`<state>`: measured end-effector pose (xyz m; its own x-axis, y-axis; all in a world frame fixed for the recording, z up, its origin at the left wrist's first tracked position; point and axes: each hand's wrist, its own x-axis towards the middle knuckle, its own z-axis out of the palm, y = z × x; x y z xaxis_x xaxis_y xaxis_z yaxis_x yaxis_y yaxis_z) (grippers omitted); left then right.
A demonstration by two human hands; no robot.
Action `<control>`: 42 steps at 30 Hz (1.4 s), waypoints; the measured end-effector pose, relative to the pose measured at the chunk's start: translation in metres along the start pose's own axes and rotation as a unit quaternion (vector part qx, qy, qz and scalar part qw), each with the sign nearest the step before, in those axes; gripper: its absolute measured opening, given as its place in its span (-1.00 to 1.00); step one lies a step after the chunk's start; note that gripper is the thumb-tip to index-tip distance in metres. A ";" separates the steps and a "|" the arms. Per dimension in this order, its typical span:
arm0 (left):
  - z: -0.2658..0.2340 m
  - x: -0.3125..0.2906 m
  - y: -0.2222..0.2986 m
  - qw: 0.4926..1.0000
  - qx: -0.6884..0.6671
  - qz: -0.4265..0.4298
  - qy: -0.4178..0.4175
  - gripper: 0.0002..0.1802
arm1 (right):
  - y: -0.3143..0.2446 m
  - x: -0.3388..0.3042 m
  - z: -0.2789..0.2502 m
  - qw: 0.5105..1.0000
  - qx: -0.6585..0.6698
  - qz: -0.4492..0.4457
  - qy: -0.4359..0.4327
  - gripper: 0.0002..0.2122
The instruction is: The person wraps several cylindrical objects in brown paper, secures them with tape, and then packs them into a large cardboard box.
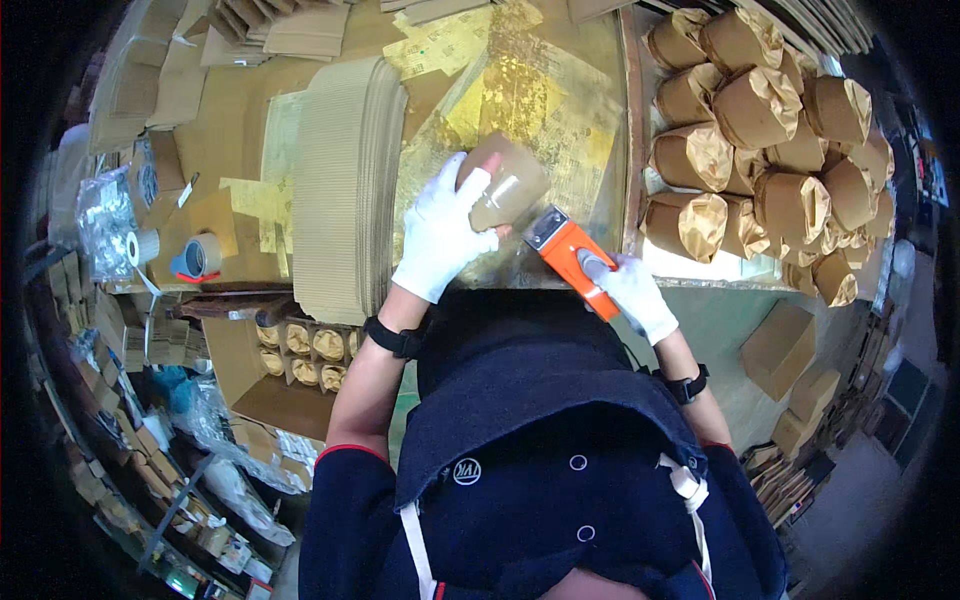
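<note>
From here I judge the paper-wrapped bundles at right done, the translucent cup my left hand grasps unfinished, my right hand clenching an orange tool.

The left hand and right hand are gloved in white. At the left hand, a brownish translucent cup is seen; in the right, an orange tool is tipped with silver. Left of the left hand, stacked cardboard is striped tan.
</note>
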<state>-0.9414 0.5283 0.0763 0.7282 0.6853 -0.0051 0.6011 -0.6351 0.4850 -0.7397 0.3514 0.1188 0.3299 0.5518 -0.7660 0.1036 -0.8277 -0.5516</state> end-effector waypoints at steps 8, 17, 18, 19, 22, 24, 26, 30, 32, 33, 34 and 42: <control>0.000 0.034 0.042 0.994 -0.032 -0.066 -0.080 -0.04 | -0.006 0.034 0.006 0.991 -0.109 0.075 0.012 -0.35; -0.023 -0.114 -0.011 0.928 -0.324 -0.183 0.004 -0.18 | -0.050 0.090 -0.020 0.886 -0.256 -0.219 0.319 -0.41; -0.033 -0.105 -0.010 0.942 -0.252 -0.222 -0.023 -0.26 | -0.053 0.112 -0.022 0.836 -0.311 -0.254 0.374 -0.43; -0.036 -0.093 -0.012 0.945 -0.216 -0.235 -0.076 -0.29 | -0.055 0.132 -0.024 0.776 -0.364 -0.285 0.429 -0.44; -0.032 -0.066 -0.026 0.943 -0.121 -0.255 -0.179 -0.37 | -0.051 0.174 -0.022 0.701 -0.422 -0.329 0.471 -0.51; -0.022 -0.071 -0.045 0.929 -0.201 -0.264 -0.164 -0.42 | -0.045 0.181 -0.012 0.676 -0.398 -0.384 0.487 -0.56; -0.028 -0.085 -0.056 0.870 -0.356 -0.316 -0.132 -0.47 | -0.040 0.183 -0.008 0.675 -0.403 -0.394 0.477 -0.58; -0.075 -0.091 -0.078 0.697 -0.590 -0.401 -0.069 -0.60 | -0.039 0.184 -0.010 0.665 -0.400 -0.406 0.483 -0.58; -0.125 -0.090 -0.097 0.688 -0.604 -0.400 -0.035 -0.67 | -0.038 0.184 -0.009 0.669 -0.405 -0.394 0.482 -0.59; -0.150 -0.083 -0.113 0.698 -0.602 -0.388 -0.019 -0.70 | -0.040 0.181 -0.012 0.672 -0.406 -0.384 0.485 -0.60; -0.168 -0.075 -0.130 0.715 -0.590 -0.375 0.026 -0.71 | -0.041 0.181 -0.012 0.679 -0.404 -0.378 0.483 -0.60; -0.219 0.037 -0.360 0.695 -0.517 -0.448 0.220 -0.65 | -0.045 0.180 -0.007 0.680 -0.416 -0.362 0.483 -0.62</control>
<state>-1.2033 0.8606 0.0927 -0.0954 0.8276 -0.5532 0.0237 0.5575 0.8299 -0.6782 0.4876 0.0084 0.3306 0.8538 0.4022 0.9298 -0.3677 0.0162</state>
